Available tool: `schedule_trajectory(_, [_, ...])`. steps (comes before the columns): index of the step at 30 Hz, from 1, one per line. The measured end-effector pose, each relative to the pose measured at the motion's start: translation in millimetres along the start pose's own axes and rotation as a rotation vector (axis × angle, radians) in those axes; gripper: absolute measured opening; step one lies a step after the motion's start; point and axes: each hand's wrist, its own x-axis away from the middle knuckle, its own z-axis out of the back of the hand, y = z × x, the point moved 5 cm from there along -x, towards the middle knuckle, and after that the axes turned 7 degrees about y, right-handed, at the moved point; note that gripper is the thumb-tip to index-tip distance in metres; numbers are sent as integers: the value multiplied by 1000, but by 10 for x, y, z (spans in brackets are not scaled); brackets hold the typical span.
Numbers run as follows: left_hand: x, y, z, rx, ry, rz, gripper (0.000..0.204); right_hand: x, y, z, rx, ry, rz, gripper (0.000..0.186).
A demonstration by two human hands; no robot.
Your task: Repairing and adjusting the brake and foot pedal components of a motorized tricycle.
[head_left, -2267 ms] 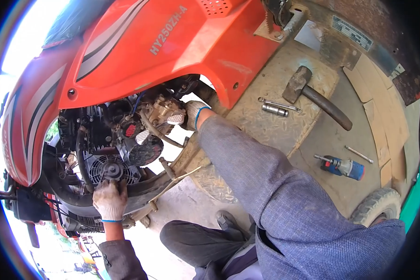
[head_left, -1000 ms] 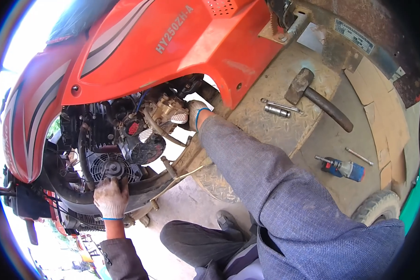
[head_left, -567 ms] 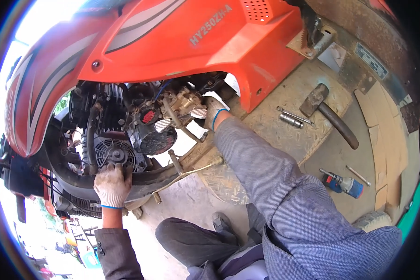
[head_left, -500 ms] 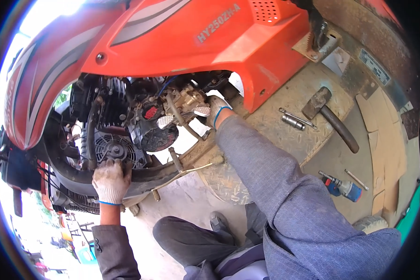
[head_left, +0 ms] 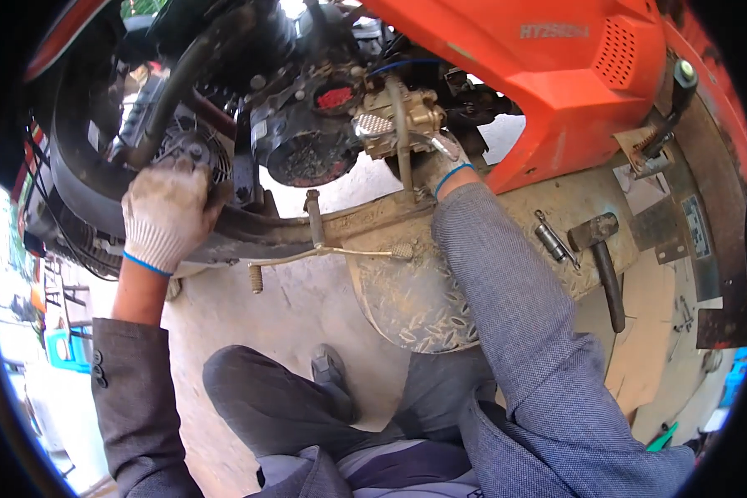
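Observation:
In a white knit glove, my left hand [head_left: 168,207] is closed over the black frame tube [head_left: 79,178] beside the round cooling fan [head_left: 192,153]. My right hand [head_left: 448,173], gloved too, reaches in behind a metal pedal [head_left: 445,148] at the brass-coloured engine part [head_left: 411,109]. Its fingers are hidden there. Left of that part, the dark engine [head_left: 307,137] has an open round cavity with grimy insides and a red patch [head_left: 334,98] above it.
An orange-red body panel [head_left: 556,79] hangs over the engine. On the metal footboard [head_left: 415,303] lie a hammer [head_left: 602,241] and a socket tool [head_left: 554,239]. A foot lever [head_left: 332,251] sticks out toward my knees. Flattened cardboard [head_left: 643,324] lies at the right.
My view has shifted, bringing the engine closer and moving the panel up and right. The blue power tool has left the picture. Both hands stay at about the same spots on the vehicle.

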Motion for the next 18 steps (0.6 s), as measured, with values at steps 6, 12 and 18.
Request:
schedule_trajectory(6, [5,-10,-25,-1,-81,77,38,-20,49,-66,-227,-134,-92,53])
schedule_trajectory(12, [7,-12,2,5,-69,76,38,-38,53,-95,-115,-130,-40,53])
schedule_trajectory(18, [-2,-8,-9,10,-71,78,39,134,-59,166,-16,-135,-51,53])
